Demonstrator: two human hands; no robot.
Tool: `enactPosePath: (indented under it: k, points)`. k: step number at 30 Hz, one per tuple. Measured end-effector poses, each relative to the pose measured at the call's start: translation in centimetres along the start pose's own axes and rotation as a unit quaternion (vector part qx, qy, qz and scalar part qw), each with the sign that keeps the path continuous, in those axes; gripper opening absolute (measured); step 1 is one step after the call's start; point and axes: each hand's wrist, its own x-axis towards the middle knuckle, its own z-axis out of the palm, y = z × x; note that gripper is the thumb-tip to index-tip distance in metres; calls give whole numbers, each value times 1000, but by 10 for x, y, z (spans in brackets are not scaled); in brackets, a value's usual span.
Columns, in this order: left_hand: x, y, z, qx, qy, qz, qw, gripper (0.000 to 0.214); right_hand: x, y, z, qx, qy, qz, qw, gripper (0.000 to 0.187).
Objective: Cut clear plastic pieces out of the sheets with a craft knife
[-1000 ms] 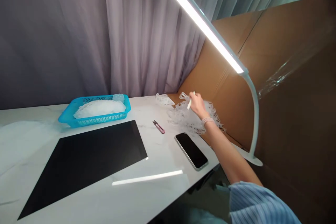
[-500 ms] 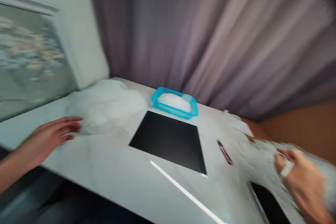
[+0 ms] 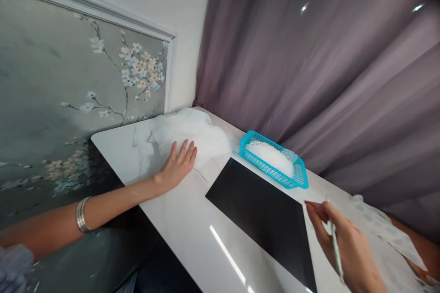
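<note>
Fabric first: white, sheer, heaped up in the table's far corner, roughly 10 o'clock from the black mat. Looks feather-light and totally limp, zero stiffness, probably slippery on that glossy marble top and easy to snag or stretch. Best guess for a grip: pinch a loose edge or a fold near the front of the heap rather than scooping the whole thing. Left hand lying flat and relaxed on the near edge of it, fingers spread, palm down, gripping nothing. Right hand down at 4 o'clock of the mat, fingers curled around a slim white stick, held like a pen; can't tell what kind of tool, too thin and blurry. Count time: one heap of fabric, one black mat, one stick, one blue basket at 1 o'clock of the mat with a mound of more white stuff inside (pieces impossible to count), one dotted lace scrap out at 3 o'clock, partly off the picture's edge. Also a stack of thin bangles on the left wrist, looks like three or four, hard to separate. Behind all that, just a purple curtain at 12 o'clock and a flower painting at 9.
</note>
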Motion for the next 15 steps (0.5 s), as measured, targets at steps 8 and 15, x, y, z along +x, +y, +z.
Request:
enactPosePath:
  k: [8, 15]
  points:
    - [49, 45, -82, 110, -22, -22, 993, 18, 4, -40, 3, 117, -38, 47, 991, 40]
    - [101, 161, -117, 206, -32, 70, 976, 36, 18, -98, 18, 327, -83, 67, 939, 42]
